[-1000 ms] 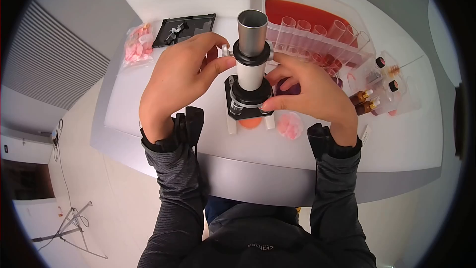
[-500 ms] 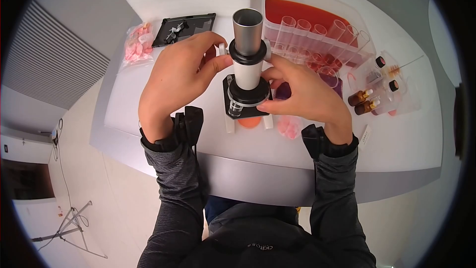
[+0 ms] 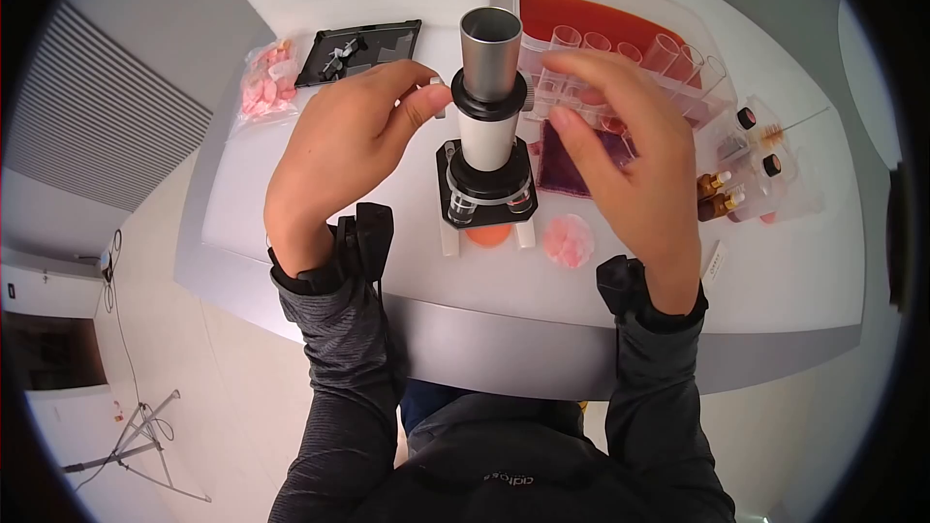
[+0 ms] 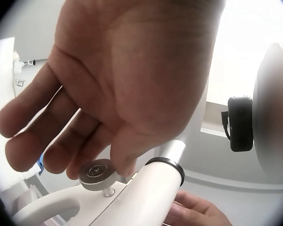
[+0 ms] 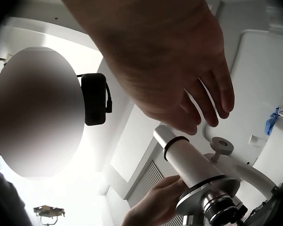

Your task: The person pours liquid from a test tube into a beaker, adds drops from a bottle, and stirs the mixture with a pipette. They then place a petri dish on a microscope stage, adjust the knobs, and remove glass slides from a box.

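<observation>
A white microscope [image 3: 484, 140] with a silver eyepiece tube [image 3: 489, 53] stands upright before the person, an orange disc [image 3: 489, 234] showing beneath it. The left hand [image 3: 344, 140] pinches the ridged left focus knob [image 4: 98, 175] between thumb and fingers, as the left wrist view confirms. To the right of the tube, the right hand [image 3: 635, 150] hangs with fingers spread and apart from the microscope. Its fingertips are nearest the right focus knob [image 3: 529, 92]. Objective lenses [image 5: 219, 207] show at the lower end of the tube in the right wrist view.
Behind the right hand are a clear bin [image 3: 712, 24] with red contents and several clear tubes [image 3: 664, 56]. Brown dropper bottles [image 3: 719, 205] stand at right. A dish of pink petals [image 3: 569, 240], a petal bag [image 3: 268, 87] and a black tray [image 3: 387, 44] lie around.
The right hand has let go of the lower part of the microscope, near the lenses, and moved up and away to the right. The left hand has stayed at its knob.
</observation>
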`<act>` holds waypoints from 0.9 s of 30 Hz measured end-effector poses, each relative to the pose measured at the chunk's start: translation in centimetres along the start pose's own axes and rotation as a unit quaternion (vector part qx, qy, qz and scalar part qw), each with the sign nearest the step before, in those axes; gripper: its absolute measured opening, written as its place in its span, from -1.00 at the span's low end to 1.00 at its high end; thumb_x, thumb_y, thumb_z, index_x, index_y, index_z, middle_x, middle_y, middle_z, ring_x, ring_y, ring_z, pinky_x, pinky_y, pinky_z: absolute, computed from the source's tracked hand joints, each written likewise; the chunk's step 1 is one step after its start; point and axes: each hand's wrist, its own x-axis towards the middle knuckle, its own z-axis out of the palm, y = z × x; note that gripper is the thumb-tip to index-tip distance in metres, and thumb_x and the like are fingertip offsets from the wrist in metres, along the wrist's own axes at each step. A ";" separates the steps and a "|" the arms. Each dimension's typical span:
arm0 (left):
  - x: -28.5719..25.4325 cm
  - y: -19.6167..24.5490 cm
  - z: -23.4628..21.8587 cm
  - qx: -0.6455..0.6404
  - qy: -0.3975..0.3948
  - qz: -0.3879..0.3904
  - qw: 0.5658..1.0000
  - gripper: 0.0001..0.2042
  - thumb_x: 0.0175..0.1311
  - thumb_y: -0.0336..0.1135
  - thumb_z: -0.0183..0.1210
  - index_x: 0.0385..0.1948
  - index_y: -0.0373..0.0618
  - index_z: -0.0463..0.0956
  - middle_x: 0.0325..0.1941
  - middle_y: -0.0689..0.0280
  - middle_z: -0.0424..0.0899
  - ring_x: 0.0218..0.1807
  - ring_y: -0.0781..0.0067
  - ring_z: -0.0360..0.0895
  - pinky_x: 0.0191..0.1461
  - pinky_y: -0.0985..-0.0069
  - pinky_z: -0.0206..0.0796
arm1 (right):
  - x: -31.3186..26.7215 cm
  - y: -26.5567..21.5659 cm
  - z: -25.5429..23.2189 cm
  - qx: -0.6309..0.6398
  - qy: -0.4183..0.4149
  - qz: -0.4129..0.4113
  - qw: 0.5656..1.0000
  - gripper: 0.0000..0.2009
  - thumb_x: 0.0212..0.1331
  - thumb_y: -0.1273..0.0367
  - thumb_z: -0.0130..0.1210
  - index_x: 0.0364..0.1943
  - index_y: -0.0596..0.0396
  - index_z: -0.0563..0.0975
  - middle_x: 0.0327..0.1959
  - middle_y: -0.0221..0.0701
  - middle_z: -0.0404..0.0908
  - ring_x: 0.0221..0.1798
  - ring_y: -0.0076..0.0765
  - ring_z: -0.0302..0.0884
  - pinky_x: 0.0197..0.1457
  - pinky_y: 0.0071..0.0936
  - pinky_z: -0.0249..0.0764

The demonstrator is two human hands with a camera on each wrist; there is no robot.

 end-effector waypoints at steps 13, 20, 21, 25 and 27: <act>0.1 -0.2 0.1 -0.003 0.004 0.022 1.000 -0.73 0.23 -0.26 0.27 -0.18 -0.24 0.53 -0.46 0.17 0.58 -0.46 0.23 0.52 -0.38 0.39 0.33 | 0.3 -0.5 0.9 -0.009 0.045 -0.119 0.992 -0.60 0.08 0.67 0.07 0.07 0.20 0.55 0.03 -0.23 0.64 0.07 -0.13 0.61 0.11 -0.37 0.51; 0.1 0.5 0.0 -0.008 0.017 0.010 1.000 -0.72 0.20 -0.26 0.31 -0.17 -0.25 0.54 -0.48 0.18 0.55 -0.46 0.23 0.51 -0.35 0.43 0.35 | 0.1 -0.7 1.1 -0.020 0.007 -0.130 0.991 -0.55 0.01 0.68 0.02 0.03 0.06 0.62 0.02 -0.24 0.63 -0.05 -0.18 0.61 -0.03 -0.41 0.52; 0.1 0.3 0.0 -0.008 0.010 0.011 1.000 -0.72 0.20 -0.27 0.30 -0.17 -0.25 0.54 -0.47 0.17 0.56 -0.46 0.22 0.51 -0.35 0.43 0.36 | 0.0 -1.0 1.2 -0.033 -0.006 -0.122 0.992 -0.53 -0.02 0.69 0.02 0.02 0.02 0.64 0.02 -0.25 0.62 -0.07 -0.19 0.60 -0.06 -0.41 0.52; 0.0 -0.6 0.2 0.011 0.003 0.037 0.999 -0.75 0.22 -0.29 0.28 -0.16 -0.25 0.56 -0.45 0.15 0.58 -0.45 0.16 0.52 -0.33 0.41 0.36 | -0.2 -1.2 1.9 -0.047 -0.005 -0.122 0.991 -0.48 -0.10 0.68 0.03 -0.01 -0.07 0.67 0.02 -0.27 0.59 -0.13 -0.22 0.59 -0.12 -0.43 0.52; 0.1 -0.6 0.1 0.020 0.003 0.048 0.999 -0.75 0.22 -0.30 0.28 -0.16 -0.25 0.56 -0.45 0.15 0.58 -0.45 0.17 0.53 -0.33 0.41 0.37 | -0.1 -1.1 1.9 -0.050 -0.003 -0.128 0.991 -0.47 -0.11 0.69 0.03 -0.01 -0.07 0.67 0.02 -0.28 0.59 -0.14 -0.23 0.59 -0.14 -0.43 0.52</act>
